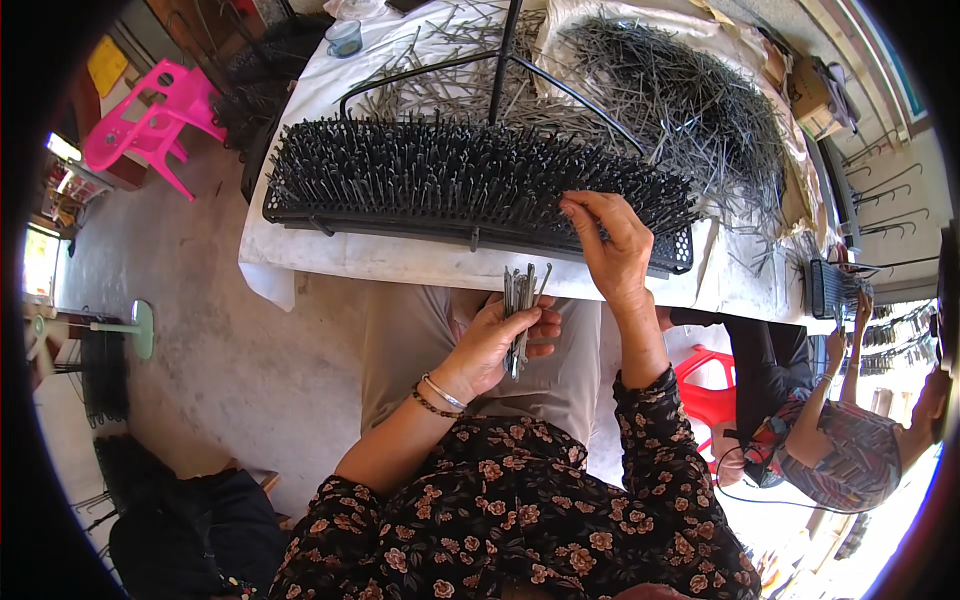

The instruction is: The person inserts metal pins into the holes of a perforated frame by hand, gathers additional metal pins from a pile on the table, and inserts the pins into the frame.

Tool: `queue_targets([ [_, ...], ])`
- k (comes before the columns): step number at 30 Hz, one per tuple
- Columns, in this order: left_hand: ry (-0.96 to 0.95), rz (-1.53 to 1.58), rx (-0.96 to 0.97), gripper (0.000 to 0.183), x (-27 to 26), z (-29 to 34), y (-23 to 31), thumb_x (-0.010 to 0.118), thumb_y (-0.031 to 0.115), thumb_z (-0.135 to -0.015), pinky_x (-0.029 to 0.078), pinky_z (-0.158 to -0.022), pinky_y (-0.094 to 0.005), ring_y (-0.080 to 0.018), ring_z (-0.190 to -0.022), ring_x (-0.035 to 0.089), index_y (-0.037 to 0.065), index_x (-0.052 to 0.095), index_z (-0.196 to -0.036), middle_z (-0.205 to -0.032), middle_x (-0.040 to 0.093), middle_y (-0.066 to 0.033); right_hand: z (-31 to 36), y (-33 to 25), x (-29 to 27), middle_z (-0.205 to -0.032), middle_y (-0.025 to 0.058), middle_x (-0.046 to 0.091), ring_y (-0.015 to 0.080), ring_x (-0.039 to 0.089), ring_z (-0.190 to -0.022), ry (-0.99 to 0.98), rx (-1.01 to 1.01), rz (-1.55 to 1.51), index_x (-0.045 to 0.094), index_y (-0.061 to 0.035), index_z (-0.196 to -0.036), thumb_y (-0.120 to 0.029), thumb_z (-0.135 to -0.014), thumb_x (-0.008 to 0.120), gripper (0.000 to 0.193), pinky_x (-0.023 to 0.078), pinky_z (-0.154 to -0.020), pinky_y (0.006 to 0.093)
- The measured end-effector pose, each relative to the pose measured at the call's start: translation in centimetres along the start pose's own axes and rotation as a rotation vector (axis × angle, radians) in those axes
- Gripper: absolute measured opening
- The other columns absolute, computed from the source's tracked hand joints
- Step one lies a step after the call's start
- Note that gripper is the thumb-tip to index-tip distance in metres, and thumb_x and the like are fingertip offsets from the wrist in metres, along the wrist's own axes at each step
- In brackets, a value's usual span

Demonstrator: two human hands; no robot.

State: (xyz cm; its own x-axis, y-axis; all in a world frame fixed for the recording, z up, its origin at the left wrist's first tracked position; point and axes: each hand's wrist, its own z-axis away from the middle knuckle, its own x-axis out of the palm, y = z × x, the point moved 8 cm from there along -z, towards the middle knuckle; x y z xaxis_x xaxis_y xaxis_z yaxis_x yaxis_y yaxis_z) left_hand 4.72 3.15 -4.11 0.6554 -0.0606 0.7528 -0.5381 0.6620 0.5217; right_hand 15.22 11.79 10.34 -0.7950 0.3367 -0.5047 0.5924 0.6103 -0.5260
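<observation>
My left hand (488, 348) is closed around a bundle of thin grey metal rods (518, 295), held upright over my lap, just in front of the table edge. My right hand (618, 245) is at the right part of a long black perforated rack (400, 233). Its thumb and forefinger are pinched together beside the rods standing there; what lies between the fingertips is too small to make out. Many dark upright rods (420, 175) fill the rack densely. A black frame handle (500, 70) rises from the rack's back.
Loose rods lie in a large dark heap (690, 90) on the white-covered table (350, 258), with a glass cup (344, 39) at the far left. At right, another person's hands (850, 325) work by a smaller black rack (828, 290). A pink chair (160, 120) stands left.
</observation>
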Motion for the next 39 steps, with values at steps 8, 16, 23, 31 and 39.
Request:
queue_targets([
  [8,0.009,-0.004,-0.01,0.026,0.0,0.0,0.0,0.052,0.016,-0.092,0.053,-0.075,-0.0298,-0.0145,-0.091,0.06,0.003,0.056,-0.114,-0.1,0.061,-0.0059,0.4,1.0,0.4,-0.084,0.0088,0.066,0.0145,0.061,-0.07,0.04,0.024,0.03,0.066,-0.0005,-0.093,0.0,-0.079,0.067,0.014,0.048,-0.064,0.0238],
  [16,0.011,0.005,-0.004,0.026,-0.4,-0.1,-0.2,0.052,0.015,-0.092,0.053,-0.074,-0.0294,-0.0145,-0.09,0.06,0.002,0.056,-0.114,-0.098,0.061,-0.0066,1.1,1.4,0.8,-0.084,0.0096,0.067,0.0132,0.062,-0.069,0.047,0.147,0.029,0.066,-0.0002,-0.097,-0.001,-0.079,0.067,0.018,0.049,-0.064,0.024],
  [23,-0.034,-0.047,-0.01,0.028,0.5,0.0,-0.2,0.051,0.016,-0.093,0.053,-0.073,-0.0296,-0.0156,-0.09,0.061,0.001,0.055,-0.116,-0.099,0.061,-0.0077,1.3,2.1,0.6,-0.078,0.0096,0.065,0.0189,0.062,-0.066,0.128,0.325,-0.058,0.066,-0.0005,-0.092,-0.001,-0.077,0.068,0.014,0.049,-0.06,0.0277],
  [31,-0.081,-0.036,0.019,0.03,0.5,-0.2,-0.2,0.05,0.017,-0.093,0.053,-0.074,-0.031,-0.0165,-0.091,0.061,0.001,0.053,-0.118,-0.1,0.061,-0.0084,1.3,0.0,-0.1,-0.086,0.0094,0.06,0.0189,0.059,-0.064,0.205,0.083,0.148,0.067,-0.0007,-0.089,-0.006,-0.079,0.068,0.011,0.047,-0.056,0.0274],
  [39,-0.121,0.02,0.019,0.031,1.4,-0.1,0.0,0.048,0.019,-0.094,0.053,-0.077,-0.0323,-0.0169,-0.093,0.06,0.001,0.051,-0.12,-0.1,0.06,-0.0089,1.6,0.5,0.1,-0.084,0.0086,0.055,0.0182,0.055,-0.059,0.111,0.169,0.218,0.068,-0.0026,-0.091,-0.01,-0.08,0.068,0.013,0.045,-0.053,0.029],
])
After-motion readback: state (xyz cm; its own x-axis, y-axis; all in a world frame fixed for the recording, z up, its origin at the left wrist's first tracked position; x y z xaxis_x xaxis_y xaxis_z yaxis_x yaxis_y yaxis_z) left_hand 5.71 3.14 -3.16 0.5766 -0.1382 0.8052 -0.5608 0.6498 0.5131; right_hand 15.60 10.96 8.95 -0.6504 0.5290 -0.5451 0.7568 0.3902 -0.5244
